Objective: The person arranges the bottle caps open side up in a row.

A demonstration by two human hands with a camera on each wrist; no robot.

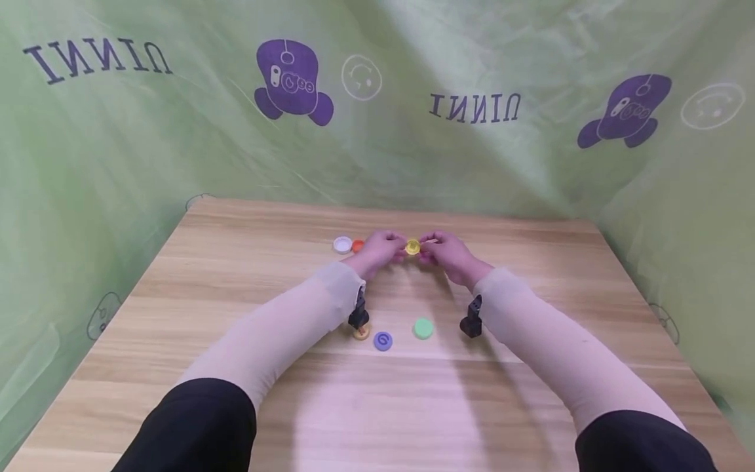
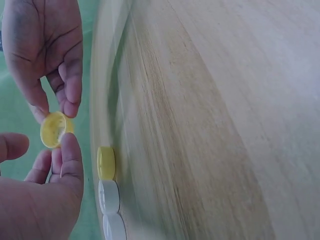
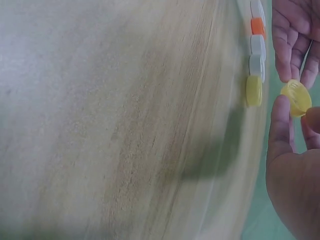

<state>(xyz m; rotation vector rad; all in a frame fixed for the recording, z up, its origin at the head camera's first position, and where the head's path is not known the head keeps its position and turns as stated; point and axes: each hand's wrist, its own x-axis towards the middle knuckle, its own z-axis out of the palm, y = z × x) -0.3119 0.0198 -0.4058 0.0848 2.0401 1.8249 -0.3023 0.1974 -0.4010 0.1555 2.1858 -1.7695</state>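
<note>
A yellow bottle cap [image 1: 412,246] is held up off the table between the two hands. The right hand [image 1: 451,255] pinches its rim between thumb and fingers. From the other side, the left hand [image 1: 380,252] touches the cap with its fingers; its thumb [image 2: 14,146] stands apart from it in the left wrist view. Below the hands, a second yellow cap [image 3: 254,91] stands at the end of a row with white caps [image 3: 257,66] and an orange cap [image 3: 258,27]. In the head view the left hand hides part of this row.
Nearer the body lie a green cap [image 1: 423,328], a blue disc [image 1: 383,341] with a mark and a wooden-coloured disc [image 1: 362,332], partly covered by the left wrist camera [image 1: 358,316]. Green printed cloth [image 1: 377,164] rises behind the wooden table [image 1: 236,262].
</note>
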